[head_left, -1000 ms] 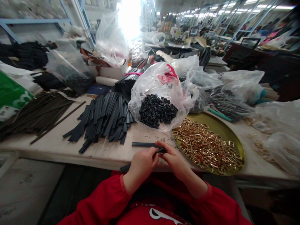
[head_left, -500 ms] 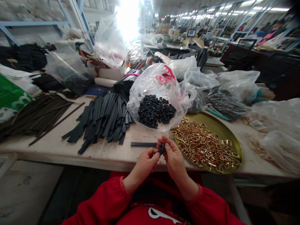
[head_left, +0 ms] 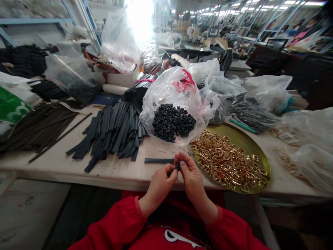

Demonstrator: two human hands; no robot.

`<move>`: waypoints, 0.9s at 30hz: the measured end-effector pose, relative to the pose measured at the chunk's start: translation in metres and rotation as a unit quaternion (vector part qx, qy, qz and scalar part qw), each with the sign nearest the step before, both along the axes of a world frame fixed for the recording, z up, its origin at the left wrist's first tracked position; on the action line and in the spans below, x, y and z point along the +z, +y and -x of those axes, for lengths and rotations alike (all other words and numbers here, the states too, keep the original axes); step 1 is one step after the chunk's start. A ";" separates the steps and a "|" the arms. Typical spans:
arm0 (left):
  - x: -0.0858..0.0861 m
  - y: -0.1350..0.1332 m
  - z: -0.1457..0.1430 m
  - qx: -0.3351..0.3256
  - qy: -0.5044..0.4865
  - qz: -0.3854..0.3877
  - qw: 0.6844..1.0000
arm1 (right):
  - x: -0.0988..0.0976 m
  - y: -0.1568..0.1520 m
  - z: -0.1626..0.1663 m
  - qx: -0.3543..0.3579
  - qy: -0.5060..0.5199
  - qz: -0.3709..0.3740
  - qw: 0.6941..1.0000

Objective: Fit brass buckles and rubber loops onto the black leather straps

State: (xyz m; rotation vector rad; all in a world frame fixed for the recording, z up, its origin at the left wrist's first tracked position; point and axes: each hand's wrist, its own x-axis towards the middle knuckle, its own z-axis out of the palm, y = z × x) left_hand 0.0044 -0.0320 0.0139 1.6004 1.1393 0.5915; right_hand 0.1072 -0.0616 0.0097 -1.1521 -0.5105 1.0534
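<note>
From my remote seat I can read no whole word. Red print (head_left: 185, 82) on the clear bag (head_left: 162, 86) is crumpled, white characters on the green packaging (head_left: 11, 104) and red top (head_left: 153, 239) are unclear, and the barcode label (head_left: 288, 138) is too small.

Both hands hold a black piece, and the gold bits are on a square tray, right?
The tray is round, not square, as the head view shows. The gold bits are on it; left hand and right hand hold a black piece.
</note>
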 end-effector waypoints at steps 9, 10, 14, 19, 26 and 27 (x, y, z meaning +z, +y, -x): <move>0.008 -0.004 0.002 -0.015 -0.013 -0.019 1.000 | 0.001 -0.004 -0.009 0.088 0.085 0.040 0.992; 0.010 -0.005 0.003 -0.014 -0.003 -0.027 1.000 | 0.002 -0.005 -0.009 0.094 0.112 0.052 0.988; 0.010 -0.010 0.004 -0.010 0.006 -0.053 0.999 | 0.007 -0.012 -0.003 0.076 0.181 0.072 0.978; 0.009 -0.011 0.008 -0.048 -0.025 -0.038 0.998 | 0.001 -0.020 -0.001 0.058 0.177 0.071 0.980; 0.012 -0.009 0.018 -0.067 -0.087 0.024 0.994 | -0.001 -0.024 -0.006 0.093 0.012 0.083 0.992; 0.012 -0.008 0.019 -0.059 -0.081 0.031 0.995 | 0.000 -0.025 -0.006 0.105 -0.012 0.076 0.991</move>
